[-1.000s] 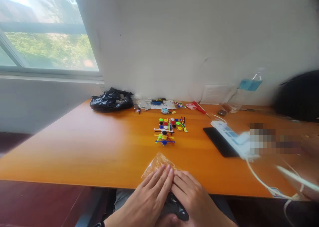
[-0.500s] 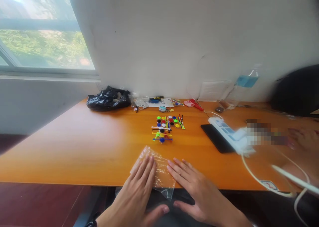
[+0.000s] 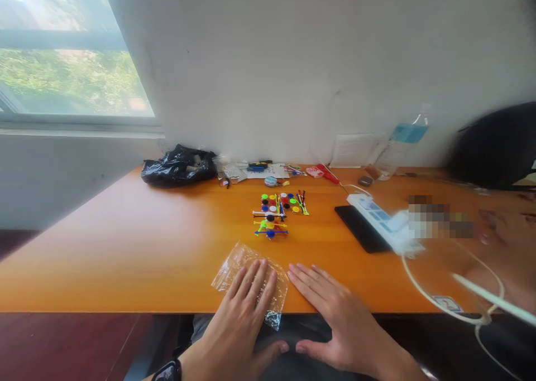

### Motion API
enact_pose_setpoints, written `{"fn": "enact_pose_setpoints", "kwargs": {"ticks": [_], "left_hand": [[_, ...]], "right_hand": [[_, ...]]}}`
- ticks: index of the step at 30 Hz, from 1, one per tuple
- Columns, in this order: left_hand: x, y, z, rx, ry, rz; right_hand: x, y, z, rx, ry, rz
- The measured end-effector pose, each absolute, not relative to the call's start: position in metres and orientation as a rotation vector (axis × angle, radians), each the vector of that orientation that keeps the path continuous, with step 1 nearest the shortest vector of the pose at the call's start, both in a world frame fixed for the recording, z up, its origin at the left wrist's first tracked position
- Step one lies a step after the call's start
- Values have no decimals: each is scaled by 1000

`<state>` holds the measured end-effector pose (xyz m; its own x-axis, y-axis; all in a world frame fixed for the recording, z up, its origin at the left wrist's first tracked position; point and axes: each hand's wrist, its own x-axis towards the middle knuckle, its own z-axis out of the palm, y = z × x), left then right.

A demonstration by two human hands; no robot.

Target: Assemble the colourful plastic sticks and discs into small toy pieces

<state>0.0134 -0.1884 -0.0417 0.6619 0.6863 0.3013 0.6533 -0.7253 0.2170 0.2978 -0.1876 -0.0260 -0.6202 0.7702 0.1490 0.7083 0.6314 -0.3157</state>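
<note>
A clear plastic bag (image 3: 238,263) lies flat at the near edge of the orange table (image 3: 138,247), one corner hanging over the edge. My left hand (image 3: 240,314) rests on the bag with fingers stretched out flat. Beside it my right hand (image 3: 335,314) lies palm down on the bare wood, fingers spread, just right of the bag. A little farther back sits a cluster of small coloured discs and sticks (image 3: 276,213).
A black plastic bag (image 3: 178,166), small tools and papers line the wall. A black phone (image 3: 362,227), a white power strip (image 3: 383,219) with a looping cable (image 3: 435,303) and a water bottle (image 3: 397,144) sit to the right. Another person's hand (image 3: 508,230) rests at far right.
My hands have parted and slid toward the table's near edge, spreading flat. The bag has been smoothed out and shifted a little to the left under my left hand.
</note>
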Motion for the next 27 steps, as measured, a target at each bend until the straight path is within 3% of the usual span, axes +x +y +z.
{"fn": "enact_pose_setpoints", "kwargs": {"ticks": [20,23,27], "left_hand": [[6,-176,-43,2861,1093,538],[1,-179,-21,2727,903,608],[-3,-187,32,2357,441,784]], "right_hand": [[275,-190,-35,-1049,-2538,163],[270,-195,-32,-977,-2397,344],[255,-198,-10,-1034,-2000,974]]}}
